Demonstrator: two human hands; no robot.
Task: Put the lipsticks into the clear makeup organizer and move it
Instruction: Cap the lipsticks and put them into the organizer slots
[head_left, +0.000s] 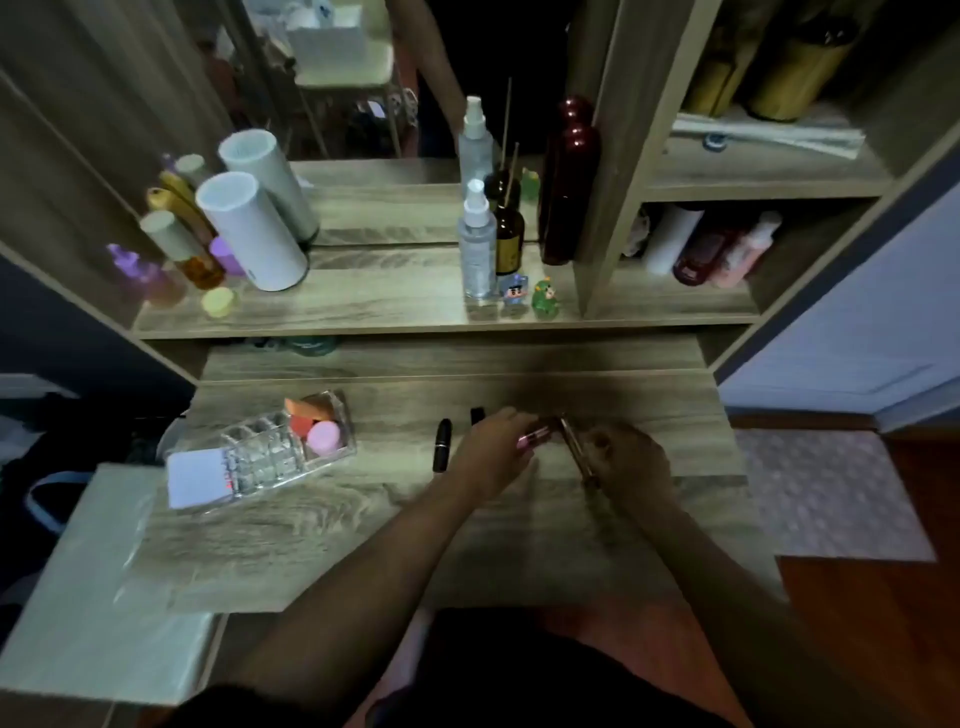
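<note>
The clear makeup organizer (260, 457) lies at the left of the wooden desk, with orange and pink sponges (314, 423) in its far end and a white pad at its near end. A black lipstick (442, 445) lies on the desk, and a second black one (477, 415) lies just behind my left hand. My left hand (493, 452) grips a pinkish lipstick (535, 434). My right hand (631, 462) grips a slim gold-brown lipstick tube (574, 447). Both hands are close together at the desk's middle, right of the organizer.
A shelf behind the desk carries a white cylinder (249, 231), coloured bottles (171, 249), a spray bottle (477, 244), a brown diffuser bottle, a dark red bottle (569, 182) and two small figurines (530, 296). Mirror above. Side shelves at right hold more bottles.
</note>
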